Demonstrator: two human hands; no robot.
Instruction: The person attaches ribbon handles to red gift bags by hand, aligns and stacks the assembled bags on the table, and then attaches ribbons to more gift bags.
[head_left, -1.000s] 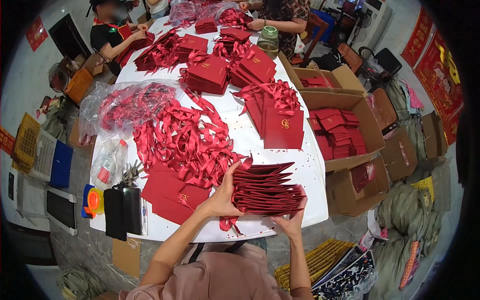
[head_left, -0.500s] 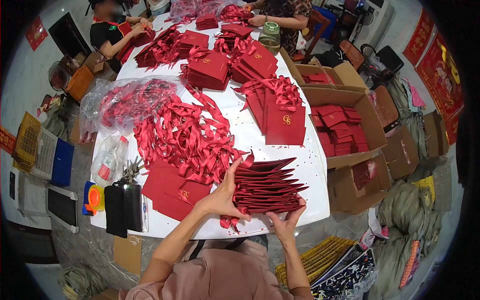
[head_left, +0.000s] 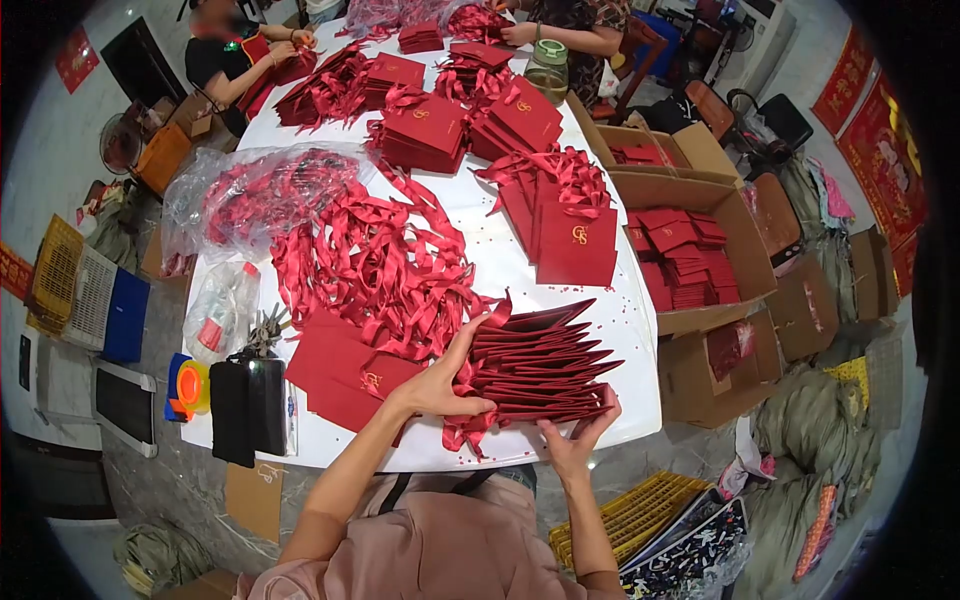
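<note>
A thick stack of dark red paper bags (head_left: 535,365) lies at the table's near edge, its layers fanned apart toward the right. My left hand (head_left: 445,385) is pressed round the stack's left side, where red ribbons stick out. My right hand (head_left: 578,435) grips the lower right corner, thumb below and fingers at the side. Left of the stack are flat red bags (head_left: 345,385) with a gold mark, and a large heap of loose red ribbons (head_left: 375,270). Another group of ribboned bags (head_left: 577,245) stands beyond the stack.
The white table (head_left: 490,250) also bears more bag piles (head_left: 423,130), a plastic bag (head_left: 250,195), a bottle (head_left: 212,325), a black case (head_left: 265,405), orange tape (head_left: 192,386) and a jar (head_left: 547,70). Open cartons (head_left: 700,320) stand at right. Two people work at the far end.
The upper layers of the stack have spread further apart. Both hands keep their hold, with small shifts. The view has moved slightly, and the person at far left has moved their hands.
</note>
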